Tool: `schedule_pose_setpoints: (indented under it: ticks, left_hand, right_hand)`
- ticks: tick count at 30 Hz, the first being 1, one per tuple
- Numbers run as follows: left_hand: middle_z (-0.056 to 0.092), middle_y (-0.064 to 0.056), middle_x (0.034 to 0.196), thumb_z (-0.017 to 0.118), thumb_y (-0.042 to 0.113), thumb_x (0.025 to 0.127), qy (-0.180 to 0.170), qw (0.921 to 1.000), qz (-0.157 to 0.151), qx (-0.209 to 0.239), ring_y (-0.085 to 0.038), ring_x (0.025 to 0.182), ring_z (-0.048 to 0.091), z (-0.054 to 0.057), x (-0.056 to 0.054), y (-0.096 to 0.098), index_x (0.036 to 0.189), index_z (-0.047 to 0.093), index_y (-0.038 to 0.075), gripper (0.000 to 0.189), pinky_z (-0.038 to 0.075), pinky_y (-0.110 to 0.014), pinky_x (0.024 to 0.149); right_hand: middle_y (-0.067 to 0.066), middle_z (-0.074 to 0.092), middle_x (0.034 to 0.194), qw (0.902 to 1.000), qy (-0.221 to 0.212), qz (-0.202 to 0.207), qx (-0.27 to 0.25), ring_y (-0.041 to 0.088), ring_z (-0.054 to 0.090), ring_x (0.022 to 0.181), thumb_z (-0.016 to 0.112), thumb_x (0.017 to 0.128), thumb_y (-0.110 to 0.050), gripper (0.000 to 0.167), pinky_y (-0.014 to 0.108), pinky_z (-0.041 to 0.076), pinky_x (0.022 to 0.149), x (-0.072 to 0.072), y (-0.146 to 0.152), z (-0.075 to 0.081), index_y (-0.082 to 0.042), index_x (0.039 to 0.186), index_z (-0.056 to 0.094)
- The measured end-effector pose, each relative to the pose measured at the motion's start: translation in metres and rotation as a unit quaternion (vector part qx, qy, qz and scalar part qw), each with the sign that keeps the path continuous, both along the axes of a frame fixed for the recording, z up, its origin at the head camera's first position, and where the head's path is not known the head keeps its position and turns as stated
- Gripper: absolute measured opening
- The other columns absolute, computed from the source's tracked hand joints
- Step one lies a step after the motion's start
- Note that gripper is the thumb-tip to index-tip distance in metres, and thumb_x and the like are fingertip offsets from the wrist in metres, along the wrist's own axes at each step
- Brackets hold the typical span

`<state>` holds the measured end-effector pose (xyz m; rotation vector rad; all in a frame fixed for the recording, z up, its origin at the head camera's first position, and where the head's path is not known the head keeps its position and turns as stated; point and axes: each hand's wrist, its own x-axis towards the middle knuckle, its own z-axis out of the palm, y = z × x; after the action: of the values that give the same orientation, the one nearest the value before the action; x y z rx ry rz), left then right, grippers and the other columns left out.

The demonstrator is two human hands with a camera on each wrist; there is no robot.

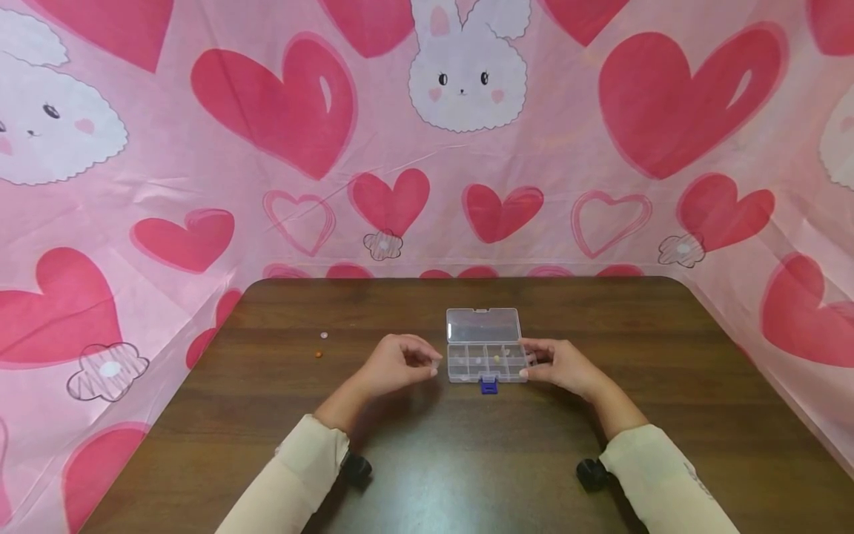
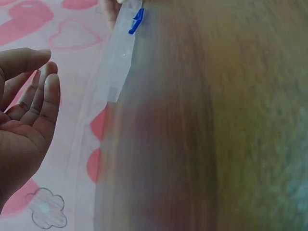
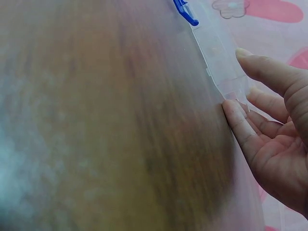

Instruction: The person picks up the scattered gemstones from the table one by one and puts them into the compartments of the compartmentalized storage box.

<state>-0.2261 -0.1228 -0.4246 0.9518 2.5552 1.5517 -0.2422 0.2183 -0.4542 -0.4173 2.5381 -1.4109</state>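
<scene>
A clear plastic compartment box (image 1: 457,374) lies on the table with its lid (image 1: 483,326) raised at the back and a blue latch (image 1: 489,386) at the front. Several small pale pieces and a yellowish one (image 1: 497,358) sit in its compartments. My right hand (image 1: 563,366) holds the box's right end, thumb toward the front corner and fingers toward the back one. Just left of the box, my left hand (image 1: 400,363) has thumb and fingers brought together around a small translucent piece (image 1: 436,363). The left wrist view does not show that piece.
An orange bead-like piece (image 1: 318,354) and a small pale pink one (image 1: 324,335) lie on the dark wooden table (image 1: 427,460), left of the left hand. A pink cloth (image 1: 440,156) printed with hearts and rabbits hangs behind and around the table.
</scene>
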Motion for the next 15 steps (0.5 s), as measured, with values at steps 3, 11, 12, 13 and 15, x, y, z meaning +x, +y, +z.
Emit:
schedule_pose_setpoints:
  ticks: [3, 11, 12, 13, 15]
  left_hand:
    - [0.072, -0.006, 0.089, 0.079, -0.003, 0.077, 0.005, 0.9999, -0.01, -0.001, -0.012, 0.074, 0.062, -0.001, -0.001, 0.004, 0.093, 0.076, 0.0, 0.016, 0.055, -0.026, 0.067]
    - [0.071, -0.007, 0.089, 0.078, -0.005, 0.076, 0.0, 0.9995, -0.028, -0.014, -0.007, 0.074, 0.061, -0.001, -0.004, 0.017, 0.093, 0.075, -0.004, 0.017, 0.055, -0.025, 0.07]
    - [0.071, -0.007, 0.089, 0.077, -0.006, 0.076, 0.002, 0.9994, -0.031, -0.014, -0.007, 0.074, 0.061, 0.0, -0.004, 0.019, 0.093, 0.075, -0.004, 0.017, 0.055, -0.025, 0.07]
    - [0.071, -0.007, 0.089, 0.077, -0.007, 0.076, 0.002, 0.9994, -0.031, -0.016, -0.007, 0.073, 0.061, 0.0, -0.004, 0.02, 0.093, 0.075, -0.004, 0.017, 0.055, -0.025, 0.07]
    - [0.071, -0.007, 0.089, 0.077, -0.007, 0.076, 0.001, 0.9993, -0.033, -0.019, -0.006, 0.073, 0.061, 0.001, -0.005, 0.023, 0.092, 0.075, -0.004, 0.016, 0.055, -0.024, 0.069]
  right_hand:
    - [0.015, 0.065, 0.112, 1.0, -0.002, 0.001, -0.001, 0.025, 0.058, 0.099, 0.08, 0.083, -0.02, 0.065, 0.026, 0.051, 0.077, 0.0, 0.0, 0.001, 0.001, 0.137, 0.052]
    - [0.014, 0.065, 0.111, 1.0, -0.002, 0.001, 0.003, 0.024, 0.058, 0.098, 0.079, 0.083, -0.02, 0.065, 0.027, 0.05, 0.077, 0.0, 0.0, 0.001, 0.001, 0.138, 0.052]
    - [0.014, 0.065, 0.111, 1.0, -0.002, 0.0, 0.004, 0.024, 0.058, 0.098, 0.08, 0.083, -0.021, 0.065, 0.027, 0.05, 0.077, 0.0, 0.0, 0.001, 0.001, 0.137, 0.053]
    - [0.014, 0.065, 0.111, 1.0, -0.003, -0.002, 0.004, 0.025, 0.058, 0.098, 0.08, 0.082, -0.021, 0.065, 0.027, 0.05, 0.077, 0.0, 0.0, 0.001, 0.0, 0.137, 0.053]
    - [0.013, 0.065, 0.111, 1.0, -0.004, -0.002, 0.004, 0.025, 0.058, 0.098, 0.08, 0.082, -0.021, 0.065, 0.027, 0.05, 0.077, 0.0, 0.0, 0.002, 0.0, 0.137, 0.053]
